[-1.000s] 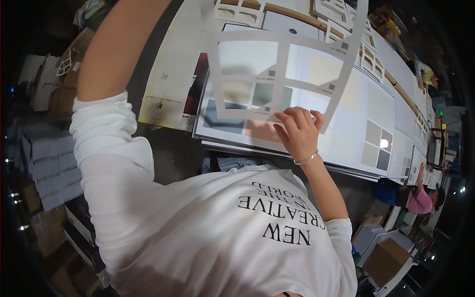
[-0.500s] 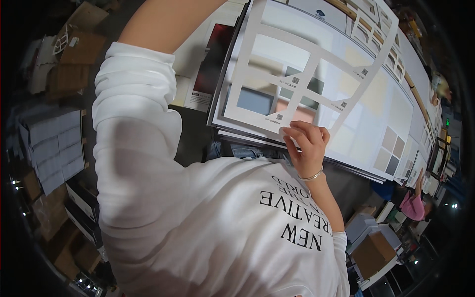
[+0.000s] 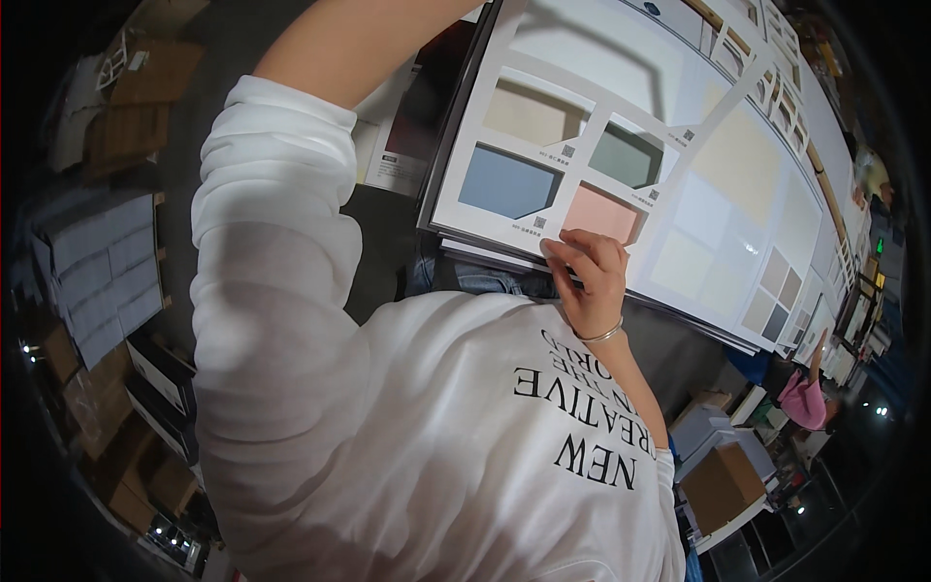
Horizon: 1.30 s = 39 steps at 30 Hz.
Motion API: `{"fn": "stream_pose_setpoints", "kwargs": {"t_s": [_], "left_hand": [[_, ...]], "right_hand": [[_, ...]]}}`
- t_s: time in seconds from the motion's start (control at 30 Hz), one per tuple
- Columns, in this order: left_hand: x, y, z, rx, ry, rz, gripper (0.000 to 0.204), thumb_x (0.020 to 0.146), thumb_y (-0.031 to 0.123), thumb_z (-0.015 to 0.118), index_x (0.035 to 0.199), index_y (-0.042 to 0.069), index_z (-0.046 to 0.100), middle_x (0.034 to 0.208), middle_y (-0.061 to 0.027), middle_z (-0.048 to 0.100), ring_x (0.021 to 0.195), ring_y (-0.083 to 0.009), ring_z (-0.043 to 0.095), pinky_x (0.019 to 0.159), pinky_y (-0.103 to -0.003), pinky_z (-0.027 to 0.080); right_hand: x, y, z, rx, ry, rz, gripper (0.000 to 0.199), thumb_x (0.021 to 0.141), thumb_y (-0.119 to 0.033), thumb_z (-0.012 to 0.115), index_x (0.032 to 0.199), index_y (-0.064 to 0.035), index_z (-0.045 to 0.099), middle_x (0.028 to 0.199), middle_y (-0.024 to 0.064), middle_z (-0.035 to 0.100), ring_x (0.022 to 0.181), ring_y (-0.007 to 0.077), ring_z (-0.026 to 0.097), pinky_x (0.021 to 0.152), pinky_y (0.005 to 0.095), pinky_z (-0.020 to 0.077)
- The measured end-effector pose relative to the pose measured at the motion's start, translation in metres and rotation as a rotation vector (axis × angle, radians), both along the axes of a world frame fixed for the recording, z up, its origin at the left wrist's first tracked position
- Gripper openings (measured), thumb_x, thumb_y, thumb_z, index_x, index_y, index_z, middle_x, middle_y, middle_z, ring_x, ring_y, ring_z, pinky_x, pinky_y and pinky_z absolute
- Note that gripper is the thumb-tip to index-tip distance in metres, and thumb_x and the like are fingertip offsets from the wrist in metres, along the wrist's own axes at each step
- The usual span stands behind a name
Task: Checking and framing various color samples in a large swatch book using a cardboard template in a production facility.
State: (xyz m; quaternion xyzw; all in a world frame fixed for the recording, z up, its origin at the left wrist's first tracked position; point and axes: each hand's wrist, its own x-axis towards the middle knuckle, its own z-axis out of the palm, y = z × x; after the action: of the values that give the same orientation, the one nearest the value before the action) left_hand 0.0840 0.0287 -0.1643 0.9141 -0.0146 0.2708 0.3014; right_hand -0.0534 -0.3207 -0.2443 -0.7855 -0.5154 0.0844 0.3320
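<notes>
The white cut-out frame sheet [image 3: 543,145], raised a second ago, now lies on the swatch stack, right hand [image 3: 587,276] pinching its near edge; left hand out of view.

Stiff white card frame [image 3: 543,209], matt, over smooth glossy colour swatches [image 3: 511,182]; soft cotton sleeve [image 3: 262,242] at nine o'clock; thin metal bracelet [image 3: 603,335].
</notes>
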Motion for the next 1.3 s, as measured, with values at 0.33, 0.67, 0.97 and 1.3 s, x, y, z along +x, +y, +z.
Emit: {"fn": "stream_pose_setpoints", "kwargs": {"t_s": [0.33,0.67,0.97,1.3], "left_hand": [[-0.005,0.002,-0.015,0.016,0.048,0.070,0.031,0.071,0.026,0.080,0.095,0.007,0.075,0.095,-0.0118,0.073,0.093,-0.0251,0.069,0.084,-0.037,0.052],[-0.008,0.003,-0.023,0.004,0.046,0.115,0.031,0.071,0.027,0.080,0.094,0.007,0.075,0.094,-0.0108,0.072,0.094,-0.0261,0.067,0.085,-0.040,0.049],[-0.011,0.009,-0.026,-0.003,0.068,0.148,0.031,0.071,0.026,0.081,0.095,0.007,0.075,0.096,-0.0112,0.072,0.092,-0.0250,0.069,0.085,-0.036,0.052],[-0.008,0.009,-0.032,-0.002,0.033,0.132,0.031,0.072,0.026,0.081,0.096,0.007,0.075,0.098,-0.0118,0.071,0.093,-0.0252,0.068,0.085,-0.036,0.052]], "right_hand": [[0.001,-0.001,0.000,-0.033,-0.015,0.022,0.030,0.071,0.000,0.075,0.098,-0.0113,0.073,0.102,0.0044,0.065,0.094,0.0238,0.059,0.087,0.0362,0.0406],[0.001,-0.001,-0.005,-0.046,-0.051,0.019,0.031,0.071,-0.001,0.075,0.099,-0.0138,0.073,0.101,0.0026,0.065,0.092,0.0216,0.060,0.091,0.0362,0.0393],[0.000,0.001,-0.005,-0.049,-0.043,0.014,0.032,0.070,0.000,0.075,0.098,-0.0139,0.072,0.100,0.0027,0.065,0.092,0.0218,0.060,0.091,0.0366,0.0391],[-0.002,0.002,-0.005,-0.065,-0.059,0.012,0.033,0.069,0.000,0.075,0.098,-0.0138,0.071,0.101,0.0028,0.064,0.092,0.0221,0.059,0.089,0.0372,0.0391]]}}
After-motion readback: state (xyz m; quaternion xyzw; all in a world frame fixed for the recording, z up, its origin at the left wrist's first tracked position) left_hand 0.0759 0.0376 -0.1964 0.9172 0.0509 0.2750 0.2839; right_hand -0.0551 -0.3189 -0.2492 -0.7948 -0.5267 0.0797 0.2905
